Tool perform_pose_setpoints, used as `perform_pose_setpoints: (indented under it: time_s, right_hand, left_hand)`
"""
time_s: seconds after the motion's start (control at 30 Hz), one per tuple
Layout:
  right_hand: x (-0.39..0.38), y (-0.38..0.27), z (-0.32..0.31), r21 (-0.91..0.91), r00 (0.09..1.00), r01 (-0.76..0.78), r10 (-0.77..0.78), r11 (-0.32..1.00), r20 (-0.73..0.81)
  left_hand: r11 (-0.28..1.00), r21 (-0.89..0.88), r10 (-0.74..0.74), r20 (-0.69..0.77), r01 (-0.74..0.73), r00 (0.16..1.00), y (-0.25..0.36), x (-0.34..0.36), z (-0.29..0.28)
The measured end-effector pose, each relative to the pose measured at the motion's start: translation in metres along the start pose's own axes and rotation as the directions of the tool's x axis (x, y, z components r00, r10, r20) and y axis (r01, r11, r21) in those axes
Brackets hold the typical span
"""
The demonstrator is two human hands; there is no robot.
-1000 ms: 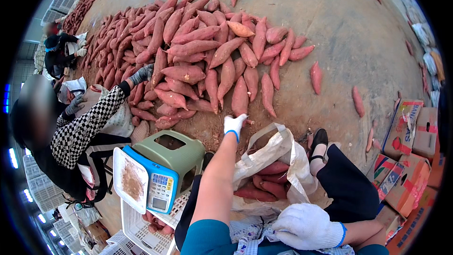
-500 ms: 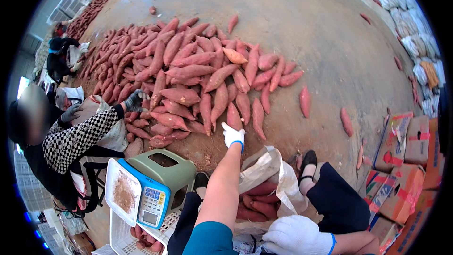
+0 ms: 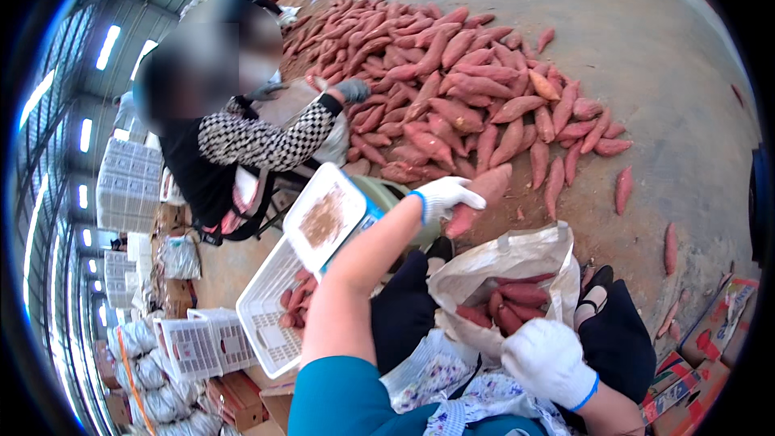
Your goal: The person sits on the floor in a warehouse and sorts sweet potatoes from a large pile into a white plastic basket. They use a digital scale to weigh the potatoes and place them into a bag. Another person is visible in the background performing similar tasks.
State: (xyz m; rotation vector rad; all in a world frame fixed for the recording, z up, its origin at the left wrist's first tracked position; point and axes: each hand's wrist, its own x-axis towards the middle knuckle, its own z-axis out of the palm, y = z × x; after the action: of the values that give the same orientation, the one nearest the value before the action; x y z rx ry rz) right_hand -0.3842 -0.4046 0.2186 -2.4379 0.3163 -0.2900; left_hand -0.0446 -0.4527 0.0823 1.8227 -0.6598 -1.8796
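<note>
My left hand (image 3: pixel 446 194), in a white glove, grips a long reddish sweet potato (image 3: pixel 480 195) and holds it above the ground near the heap of sweet potatoes (image 3: pixel 460 89). My right hand (image 3: pixel 551 362), also gloved, clasps the near rim of a white plastic bag (image 3: pixel 517 262) that holds several sweet potatoes (image 3: pixel 508 303). The bag stands open between my knees.
A green weighing scale (image 3: pixel 331 214) with a dusty pan stands to my left above a white plastic crate (image 3: pixel 270 315) holding a few sweet potatoes. A person in a checkered sleeve (image 3: pixel 258 141) sits at left, reaching into the heap. Cardboard boxes (image 3: pixel 714 331) lie at right. Stray sweet potatoes (image 3: pixel 670 246) dot the concrete floor.
My left hand has picked a sweet potato up from the heap's edge and drawn it back toward the bag. My head has swung left and closer to the scale.
</note>
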Motion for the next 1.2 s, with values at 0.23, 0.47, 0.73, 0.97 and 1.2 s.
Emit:
perform_pose_setpoints:
  time_s: [0.23,0.47,0.73,0.97,1.2]
  right_hand:
    - [-0.005,-0.008,0.018,-0.155,0.990,0.118,-0.129,0.981,-0.058]
    - [-0.001,-0.002,0.041,-0.234,0.957,0.254,-0.209,0.938,0.201]
    - [0.006,0.011,0.044,-0.274,0.983,0.144,-0.105,0.951,0.152]
    - [0.011,0.014,0.045,-0.250,0.980,0.138,-0.096,0.958,0.173]
    - [0.014,0.016,0.045,-0.287,0.981,0.150,-0.107,0.946,0.160]
  left_hand:
    - [0.925,0.145,0.365,-0.601,-0.352,0.711,-0.060,-0.216,-0.059]
    - [0.964,0.228,0.141,-0.874,0.135,0.465,-0.169,-0.244,-0.140]
    - [0.827,0.482,0.290,-0.807,0.290,0.514,-0.156,-0.251,-0.115]
    - [0.902,0.397,0.296,-0.854,0.169,0.428,-0.156,-0.260,-0.132]
    - [0.894,0.392,0.283,-0.871,0.219,0.402,-0.162,-0.254,-0.141]
